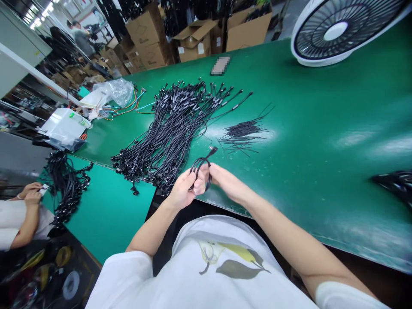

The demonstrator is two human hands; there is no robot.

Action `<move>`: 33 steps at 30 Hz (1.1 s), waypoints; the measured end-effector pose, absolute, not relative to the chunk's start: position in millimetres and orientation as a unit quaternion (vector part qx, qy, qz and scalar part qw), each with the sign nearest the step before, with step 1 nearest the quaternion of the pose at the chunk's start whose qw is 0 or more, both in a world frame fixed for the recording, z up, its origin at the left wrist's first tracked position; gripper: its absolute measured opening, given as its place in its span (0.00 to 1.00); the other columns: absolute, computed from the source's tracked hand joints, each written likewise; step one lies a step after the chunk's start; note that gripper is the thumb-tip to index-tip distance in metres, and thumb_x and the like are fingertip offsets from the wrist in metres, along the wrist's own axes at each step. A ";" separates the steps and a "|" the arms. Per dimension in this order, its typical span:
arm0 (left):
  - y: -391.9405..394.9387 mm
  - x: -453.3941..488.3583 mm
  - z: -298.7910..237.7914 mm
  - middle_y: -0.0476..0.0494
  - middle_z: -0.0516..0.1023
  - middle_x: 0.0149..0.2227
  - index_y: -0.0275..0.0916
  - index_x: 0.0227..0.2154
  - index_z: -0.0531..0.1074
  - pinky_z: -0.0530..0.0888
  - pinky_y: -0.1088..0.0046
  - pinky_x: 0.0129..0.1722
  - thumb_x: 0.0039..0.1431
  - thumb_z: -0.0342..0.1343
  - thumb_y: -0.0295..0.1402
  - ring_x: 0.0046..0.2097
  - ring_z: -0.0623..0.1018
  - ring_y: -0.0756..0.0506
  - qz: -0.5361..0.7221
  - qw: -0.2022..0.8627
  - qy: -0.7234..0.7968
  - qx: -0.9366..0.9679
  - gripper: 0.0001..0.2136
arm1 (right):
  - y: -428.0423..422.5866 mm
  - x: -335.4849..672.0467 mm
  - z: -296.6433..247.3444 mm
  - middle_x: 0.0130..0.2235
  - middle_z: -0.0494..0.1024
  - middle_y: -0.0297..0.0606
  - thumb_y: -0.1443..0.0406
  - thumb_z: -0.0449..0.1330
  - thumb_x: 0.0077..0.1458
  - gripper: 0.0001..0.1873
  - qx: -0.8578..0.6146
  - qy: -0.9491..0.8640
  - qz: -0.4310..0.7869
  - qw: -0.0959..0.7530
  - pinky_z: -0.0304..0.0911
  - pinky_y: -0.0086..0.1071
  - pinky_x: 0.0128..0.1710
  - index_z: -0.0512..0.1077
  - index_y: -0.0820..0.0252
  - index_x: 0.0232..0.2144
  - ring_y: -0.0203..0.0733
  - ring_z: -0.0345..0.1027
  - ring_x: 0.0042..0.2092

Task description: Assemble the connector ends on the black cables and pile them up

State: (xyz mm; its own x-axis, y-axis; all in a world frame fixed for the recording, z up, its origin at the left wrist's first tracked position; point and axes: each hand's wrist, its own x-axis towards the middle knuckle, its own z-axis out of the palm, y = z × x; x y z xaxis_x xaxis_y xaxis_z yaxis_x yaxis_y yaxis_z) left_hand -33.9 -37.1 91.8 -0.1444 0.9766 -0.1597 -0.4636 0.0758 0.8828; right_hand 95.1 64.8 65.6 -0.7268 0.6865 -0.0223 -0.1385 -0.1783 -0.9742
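- A looped black cable (pixel 201 169) is held between both hands, just above the near edge of the green worktop (pixel 305 128); its connector (pixel 213 150) projects from the top of the loop.
- The fingers of the left hand (pixel 182 189) are closed around the loop, and the fingers of the right hand (pixel 227 182) are pressed together on it from the other side.
- The connector end is directed forward and to the right, away from the body, and the right hand is slightly nearer to it than the left.
- A large bundle of black cables (pixel 170 133) is laid just ahead of the hands, with its strands fanned across the worktop. A small pile of thin black wires (pixel 243 135) is spread to its right.
- Beyond the bundle, a clear plastic bag (pixel 119 92) and coloured wires (pixel 135 105) are placed to the left, and a white-rimmed fan (pixel 334 32) is placed to the right.
- Cardboard boxes (pixel 193 40) are stacked past the far edge of the worktop.
- To the left, a co-worker's hands (pixel 30 193) are seen beside another heap of black cables (pixel 67 184).
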 end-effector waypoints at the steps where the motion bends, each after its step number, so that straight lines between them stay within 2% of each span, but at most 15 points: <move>1: -36.6 -30.7 88.8 0.54 0.58 0.22 0.36 0.31 0.68 0.60 0.76 0.24 0.54 0.59 0.49 0.23 0.59 0.54 0.617 0.594 0.438 0.274 0.18 | 61.0 92.0 62.1 0.23 0.58 0.27 0.45 0.53 0.57 0.21 -0.239 -0.513 0.780 0.266 0.59 0.30 0.26 0.63 0.56 0.30 0.33 0.54 0.23; 3: -36.5 -23.8 81.0 0.53 0.60 0.23 0.36 0.29 0.67 0.66 0.74 0.30 0.54 0.59 0.49 0.25 0.62 0.53 0.615 0.592 0.453 0.258 0.18 | 54.9 88.5 60.5 0.20 0.47 0.23 0.47 0.56 0.56 0.21 -0.258 -0.419 0.823 0.283 0.51 0.27 0.21 0.60 0.56 0.26 0.30 0.41 0.20; 4: -36.8 -20.5 76.2 0.52 0.61 0.24 0.36 0.28 0.66 0.68 0.72 0.34 0.55 0.58 0.48 0.27 0.64 0.53 0.615 0.583 0.465 0.256 0.18 | 52.6 87.7 61.8 0.20 0.46 0.23 0.48 0.58 0.55 0.20 -0.267 -0.394 0.824 0.307 0.51 0.27 0.20 0.60 0.56 0.25 0.30 0.41 0.20; 6: -37.1 -14.3 66.0 0.52 0.63 0.25 0.37 0.25 0.64 0.69 0.70 0.39 0.56 0.57 0.49 0.28 0.65 0.52 0.621 0.556 0.488 0.259 0.19 | 48.5 86.5 66.3 0.22 0.55 0.27 0.48 0.60 0.53 0.20 -0.275 -0.380 0.809 0.354 0.58 0.28 0.25 0.61 0.56 0.26 0.32 0.53 0.23; 8: -37.1 -9.6 56.7 0.51 0.64 0.26 0.38 0.23 0.63 0.69 0.71 0.40 0.55 0.58 0.51 0.30 0.66 0.52 0.631 0.527 0.507 0.259 0.20 | 43.6 84.9 70.6 0.31 0.68 0.33 0.47 0.60 0.53 0.19 -0.271 -0.384 0.799 0.375 0.64 0.31 0.33 0.63 0.55 0.28 0.37 0.65 0.35; 11: -38.0 -4.9 48.2 0.51 0.65 0.26 0.37 0.22 0.61 0.69 0.73 0.37 0.49 0.60 0.54 0.32 0.67 0.51 0.611 0.540 0.532 0.229 0.24 | 34.1 82.6 74.4 0.42 0.73 0.38 0.44 0.56 0.55 0.21 -0.265 -0.393 0.806 0.355 0.65 0.30 0.32 0.65 0.54 0.35 0.41 0.69 0.43; 14: -41.2 -1.2 47.5 0.50 0.66 0.26 0.38 0.22 0.60 0.70 0.72 0.33 0.45 0.61 0.57 0.31 0.69 0.51 0.547 0.627 0.517 0.199 0.26 | 28.5 81.9 79.0 0.39 0.74 0.36 0.43 0.53 0.57 0.22 -0.292 -0.397 0.794 0.355 0.61 0.25 0.25 0.62 0.54 0.35 0.36 0.69 0.37; 16: -42.7 1.8 49.3 0.50 0.68 0.27 0.37 0.25 0.61 0.70 0.72 0.31 0.45 0.61 0.57 0.29 0.70 0.51 0.521 0.665 0.492 0.210 0.26 | 30.6 81.6 83.3 0.33 0.71 0.32 0.43 0.54 0.56 0.22 -0.297 -0.390 0.787 0.374 0.57 0.22 0.22 0.60 0.54 0.35 0.31 0.64 0.30; 20: -39.0 8.2 52.7 0.53 0.68 0.26 0.39 0.38 0.61 0.66 0.74 0.28 0.50 0.61 0.53 0.27 0.68 0.52 0.524 0.654 0.481 0.257 0.25 | 44.7 79.0 86.7 0.21 0.56 0.22 0.42 0.57 0.53 0.25 -0.260 -0.352 0.834 0.336 0.42 0.20 0.16 0.59 0.55 0.34 0.26 0.44 0.19; 22: -35.5 9.6 54.1 0.54 0.66 0.26 0.39 0.41 0.59 0.64 0.75 0.26 0.52 0.59 0.52 0.26 0.67 0.53 0.516 0.638 0.494 0.287 0.25 | 51.4 78.4 83.3 0.19 0.50 0.21 0.39 0.52 0.53 0.27 -0.257 -0.356 0.845 0.307 0.36 0.21 0.15 0.59 0.56 0.31 0.26 0.36 0.17; 24: -33.5 7.9 55.7 0.55 0.63 0.25 0.39 0.39 0.60 0.62 0.76 0.25 0.54 0.58 0.52 0.25 0.64 0.54 0.490 0.637 0.502 0.318 0.23 | 57.4 81.7 78.0 0.18 0.49 0.21 0.37 0.45 0.56 0.29 -0.264 -0.405 0.817 0.314 0.38 0.22 0.14 0.59 0.56 0.28 0.27 0.36 0.17; 26: -33.7 2.8 57.0 0.56 0.59 0.23 0.37 0.36 0.62 0.59 0.77 0.23 0.57 0.55 0.51 0.24 0.61 0.55 0.462 0.650 0.502 0.335 0.20 | 64.7 91.7 73.9 0.19 0.55 0.25 0.39 0.43 0.59 0.28 -0.268 -0.516 0.732 0.354 0.51 0.25 0.18 0.61 0.56 0.29 0.29 0.47 0.18; 28: -35.0 -5.0 57.4 0.56 0.56 0.23 0.36 0.32 0.63 0.55 0.78 0.22 0.59 0.52 0.50 0.23 0.58 0.55 0.445 0.655 0.510 0.335 0.19 | 73.7 108.0 72.5 0.27 0.69 0.33 0.44 0.46 0.62 0.24 -0.247 -0.672 0.568 0.406 0.65 0.33 0.32 0.66 0.57 0.34 0.36 0.65 0.29; 31: -35.2 -16.5 56.2 0.56 0.55 0.23 0.37 0.30 0.61 0.55 0.77 0.22 0.61 0.48 0.50 0.22 0.57 0.55 0.413 0.622 0.557 0.365 0.18 | 83.8 134.0 72.1 0.46 0.74 0.41 0.53 0.51 0.64 0.17 -0.132 -0.874 0.286 0.369 0.56 0.47 0.55 0.69 0.56 0.45 0.45 0.65 0.51; 33: -33.3 -20.6 55.2 0.54 0.59 0.23 0.38 0.31 0.62 0.58 0.76 0.24 0.63 0.45 0.48 0.24 0.59 0.53 0.351 0.576 0.595 0.437 0.17 | 83.3 145.3 69.0 0.48 0.73 0.42 0.61 0.48 0.66 0.15 -0.052 -0.947 0.160 0.274 0.50 0.50 0.59 0.68 0.59 0.49 0.45 0.63 0.54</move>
State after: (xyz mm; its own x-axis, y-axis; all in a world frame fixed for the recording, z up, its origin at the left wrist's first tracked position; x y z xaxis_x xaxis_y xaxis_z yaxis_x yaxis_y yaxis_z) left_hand -20.6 -33.3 55.2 0.0453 0.9245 -0.3784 0.1162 0.3714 0.9212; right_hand 145.3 83.3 69.0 -0.8441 0.1861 0.5028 0.0109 0.9436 -0.3310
